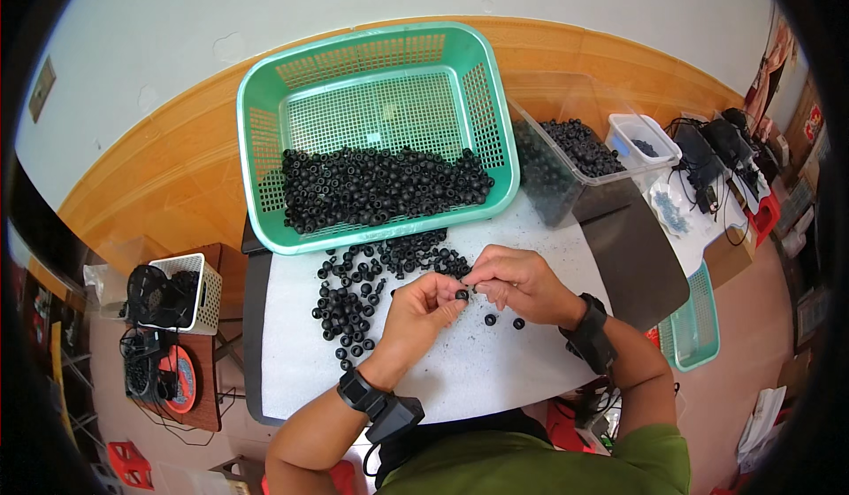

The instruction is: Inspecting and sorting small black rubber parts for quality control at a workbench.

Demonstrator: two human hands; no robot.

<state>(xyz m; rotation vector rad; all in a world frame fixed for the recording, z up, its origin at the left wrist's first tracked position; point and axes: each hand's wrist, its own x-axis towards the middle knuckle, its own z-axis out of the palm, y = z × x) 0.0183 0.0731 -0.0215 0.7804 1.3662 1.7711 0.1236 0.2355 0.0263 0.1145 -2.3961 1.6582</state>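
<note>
My left hand (pixel 419 307) pinches a small round black part (pixel 462 295) with a hole in it, between thumb and fingertips. Close against it, my right hand (pixel 523 284) has its thumb and forefinger pressed together; what they grip, if anything, is too small to make out. Both hands are above a white mat (pixel 424 378) on the table. Left of my left hand lies a spread of loose black ring-like parts (pixel 343 311), and a denser heap (pixel 416 253) continues beyond my fingers. Two single black parts (pixel 504 322) rest below my right hand.
A green mesh basket (pixel 511 181) holding many black parts stands at the far side. Right of it are a clear bin (pixel 594 176) and a white tub (pixel 616 123). A side table at left carries a white basket (pixel 210 296). Another green basket (pixel 695 318) sits low at right.
</note>
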